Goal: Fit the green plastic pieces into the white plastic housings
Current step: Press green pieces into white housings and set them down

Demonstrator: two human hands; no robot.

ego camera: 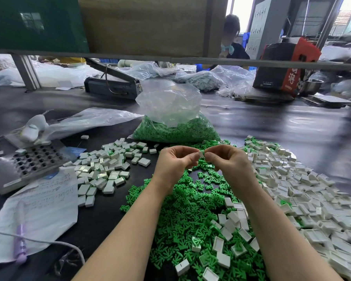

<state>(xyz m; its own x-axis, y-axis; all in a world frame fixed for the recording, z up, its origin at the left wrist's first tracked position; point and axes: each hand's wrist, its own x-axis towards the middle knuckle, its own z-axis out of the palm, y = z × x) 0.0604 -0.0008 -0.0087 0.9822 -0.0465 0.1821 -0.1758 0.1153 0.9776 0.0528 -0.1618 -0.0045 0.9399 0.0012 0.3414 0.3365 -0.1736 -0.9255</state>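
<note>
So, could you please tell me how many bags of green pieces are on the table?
1: the clear bag stands beyond both hands, mid-table; others may be hidden.

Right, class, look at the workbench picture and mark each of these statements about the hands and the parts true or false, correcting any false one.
1. Both hands pinch one small white housing between them. True.
2. The left hand rests flat on the table. False: it is raised above the loose green pieces, fingers curled on the housing.
3. A clear bag of green pieces stands beyond the hands. True.
4. The big heap of white housings lies to the person's left. False: it lies to the right; a smaller pile is on the left.
5. The right hand holds a purple pen. False: the pen lies on the paper.
</note>
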